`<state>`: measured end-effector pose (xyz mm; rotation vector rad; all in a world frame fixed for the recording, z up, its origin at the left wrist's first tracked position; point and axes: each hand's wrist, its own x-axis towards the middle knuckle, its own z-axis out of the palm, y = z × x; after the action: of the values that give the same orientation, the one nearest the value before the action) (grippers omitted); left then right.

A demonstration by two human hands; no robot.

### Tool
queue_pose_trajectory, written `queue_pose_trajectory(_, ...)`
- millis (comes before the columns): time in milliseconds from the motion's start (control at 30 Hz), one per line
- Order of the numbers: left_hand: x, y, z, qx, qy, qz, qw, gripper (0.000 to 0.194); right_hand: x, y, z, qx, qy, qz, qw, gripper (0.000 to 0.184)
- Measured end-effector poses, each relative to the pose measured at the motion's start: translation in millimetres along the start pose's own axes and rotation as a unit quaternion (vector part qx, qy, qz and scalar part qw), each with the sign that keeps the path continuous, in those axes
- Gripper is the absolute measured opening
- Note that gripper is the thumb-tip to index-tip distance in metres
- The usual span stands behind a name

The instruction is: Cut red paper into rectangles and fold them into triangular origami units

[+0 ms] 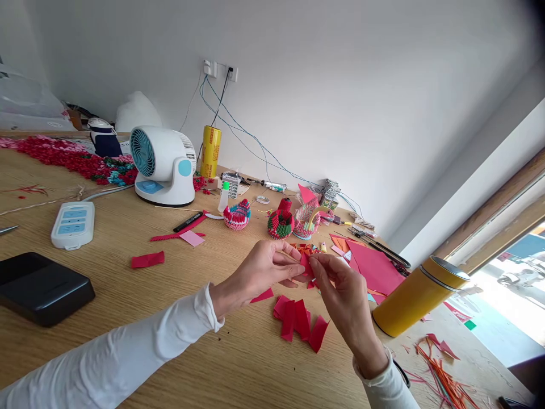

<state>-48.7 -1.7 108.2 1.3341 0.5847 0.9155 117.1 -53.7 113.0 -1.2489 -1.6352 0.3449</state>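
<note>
Between my two hands, over the middle of the table, is a small piece of red paper (305,262). My left hand (272,264) pinches it from the left, and my right hand (340,284) grips its right edge with thumb and forefinger. The fingers partly cover the paper, so its fold cannot be made out. Just below the hands lies a loose pile of cut red paper pieces (301,321). Behind them stand woven folded-paper figures: a pink and blue bowl shape (237,216), a red and green one (281,220) and a pale pink basket (305,218).
A yellow thermos (419,298) stands close by my right forearm. Red paper sheets (374,264) lie behind it, with orange paper strips (443,375) in front. Leftward are a white fan (164,165), a power strip (73,225), a black box (45,288) and a black marker (188,221).
</note>
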Motion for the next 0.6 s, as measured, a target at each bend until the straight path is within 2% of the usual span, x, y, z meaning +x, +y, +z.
queue_pose_trajectory(133, 0.1, 2.2, -1.2, -0.015, 0.007, 0.008, 1.000, 0.032, 3.9, 3.3, -1.3, 0.105, -0.031, 0.054, 0.992, 0.023)
queue_pose_trajectory(300, -1.3, 6.4, 1.3, -0.016, 0.019, 0.007, 1.000, 0.027, 6.3, 1.0, -0.9, 0.219, -0.066, 0.107, 0.968, 0.027)
queue_pose_trajectory(467, 0.2, 3.9, 0.3, -0.011, 0.016, 0.034, 0.999, 0.027, 5.2, 2.0, -0.5, 0.260, -0.069, 0.142, 0.953, 0.027)
queue_pose_trajectory(600, 2.9, -3.1, -2.1, 0.048, 0.013, 0.082, 0.995, 0.024, 5.5, 6.1, 0.1, 0.270, -0.069, 0.155, 0.948, 0.026)
